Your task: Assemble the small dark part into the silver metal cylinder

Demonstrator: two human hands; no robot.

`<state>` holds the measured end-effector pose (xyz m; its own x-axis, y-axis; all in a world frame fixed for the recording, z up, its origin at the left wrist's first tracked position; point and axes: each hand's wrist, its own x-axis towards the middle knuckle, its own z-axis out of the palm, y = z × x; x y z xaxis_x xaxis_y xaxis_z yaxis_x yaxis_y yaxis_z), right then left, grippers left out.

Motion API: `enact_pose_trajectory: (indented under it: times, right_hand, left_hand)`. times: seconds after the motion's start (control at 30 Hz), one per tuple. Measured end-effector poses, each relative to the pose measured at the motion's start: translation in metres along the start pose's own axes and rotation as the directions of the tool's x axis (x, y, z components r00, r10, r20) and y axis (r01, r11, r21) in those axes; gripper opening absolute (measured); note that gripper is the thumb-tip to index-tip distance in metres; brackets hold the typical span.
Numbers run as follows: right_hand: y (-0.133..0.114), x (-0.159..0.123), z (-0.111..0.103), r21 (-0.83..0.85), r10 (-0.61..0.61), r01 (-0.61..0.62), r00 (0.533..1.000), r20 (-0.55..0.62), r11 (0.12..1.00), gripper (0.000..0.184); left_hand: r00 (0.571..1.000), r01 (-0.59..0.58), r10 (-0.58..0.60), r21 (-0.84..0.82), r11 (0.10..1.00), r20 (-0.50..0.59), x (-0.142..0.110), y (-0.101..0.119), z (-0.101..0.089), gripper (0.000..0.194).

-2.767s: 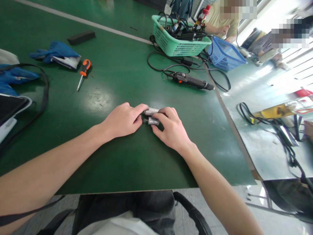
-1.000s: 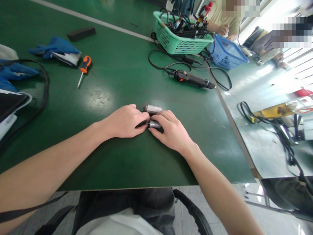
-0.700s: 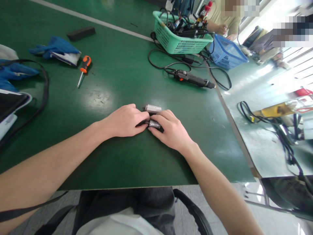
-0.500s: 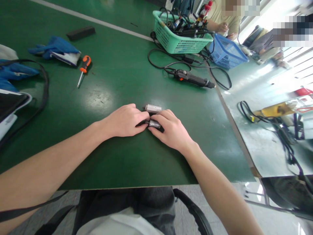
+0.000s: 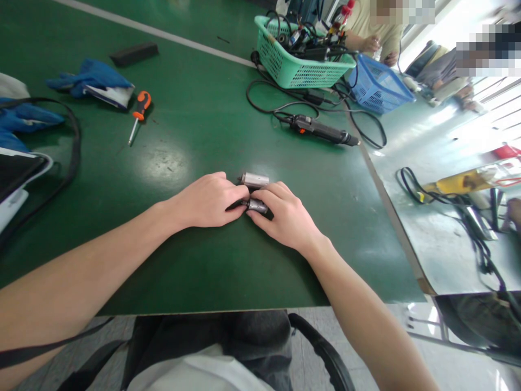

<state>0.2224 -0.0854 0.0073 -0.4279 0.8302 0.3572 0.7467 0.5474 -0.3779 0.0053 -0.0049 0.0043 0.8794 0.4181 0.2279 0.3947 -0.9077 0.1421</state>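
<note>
My left hand (image 5: 217,200) and my right hand (image 5: 285,214) meet over the table, both resting low on its surface. Between them is a small silver cylinder with black ends (image 5: 257,206), which looks like a small motor. My left fingers are closed round its black left end, and my right fingers grip the metal body. Fingers hide part of it. A second silver cylinder (image 5: 255,180), similar in look, lies just beyond my fingertips with a dark tip pointing left.
Beyond lie a corded electric screwdriver (image 5: 323,130), a green basket of tools (image 5: 311,76) and a blue basket (image 5: 378,89). Leftward are an orange-handled screwdriver (image 5: 139,114), blue gloves (image 5: 95,81) and a dark block (image 5: 134,53). Other people sit across; a yellow tool (image 5: 451,182) lies right.
My hands and the cylinder between them stay in place. At the far right edge, another person's hand has come into view near a shiny object on the neighbouring table.
</note>
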Motion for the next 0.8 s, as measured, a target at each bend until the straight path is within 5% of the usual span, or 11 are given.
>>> enact_pose_trajectory:
  times: [0.8]
  right_hand:
    - [-0.0008, 0.0009, -0.0008, 0.009, 0.012, -0.012, 1.0, 0.0, 1.0, 0.014]
  left_hand:
    - [0.999, -0.026, 0.026, 0.007, 1.0, -0.04, -0.0004, -0.0007, 0.0012, 0.021]
